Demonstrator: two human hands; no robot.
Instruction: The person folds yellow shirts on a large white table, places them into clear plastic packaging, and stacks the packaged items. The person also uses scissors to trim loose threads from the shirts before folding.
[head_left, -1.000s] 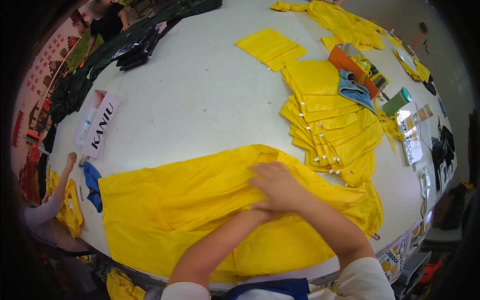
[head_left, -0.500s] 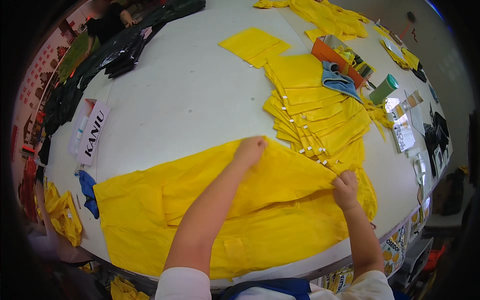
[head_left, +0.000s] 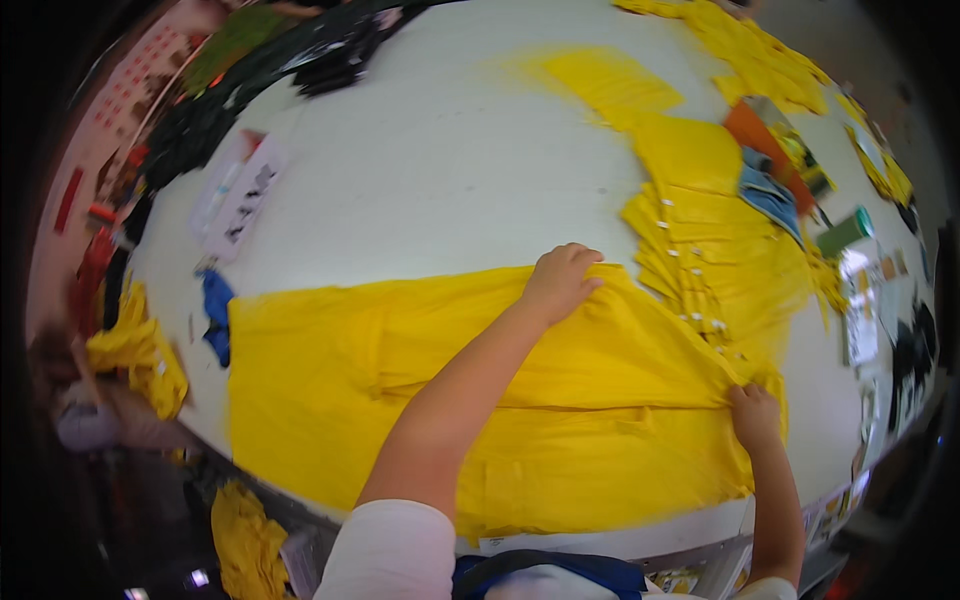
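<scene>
A large yellow garment point(head_left: 560, 440) of thin, smooth fabric lies spread across the near part of the table, with a long fold line running along its middle. Over its far edge rests my left hand point(head_left: 562, 285), fingers stretched and thumb apart, touching the cloth. My right hand point(head_left: 756, 415) is closed on the fabric at the garment's right end, thumb and fingers pinching its edge. Beyond that end, a fanned pile of folded yellow garments point(head_left: 690, 200) with small white tags lies close to the spread cloth. A blue-grey cloth point(head_left: 768, 195) sits on the pile.
An orange box point(head_left: 765, 145) and a green tumbler point(head_left: 845, 232) stand at the right. Another yellow piece point(head_left: 612, 85) lies at the back. At the left are a white holder point(head_left: 240, 195), a blue cloth point(head_left: 216, 315) and black garments point(head_left: 260, 90). Someone sits beside yellow cloth point(head_left: 140, 350).
The view has shifted, so the table contents appear moved. My left hand has loosened from a closed grip to stretched fingers at the far edge. My right hand still grips the garment's right end.
</scene>
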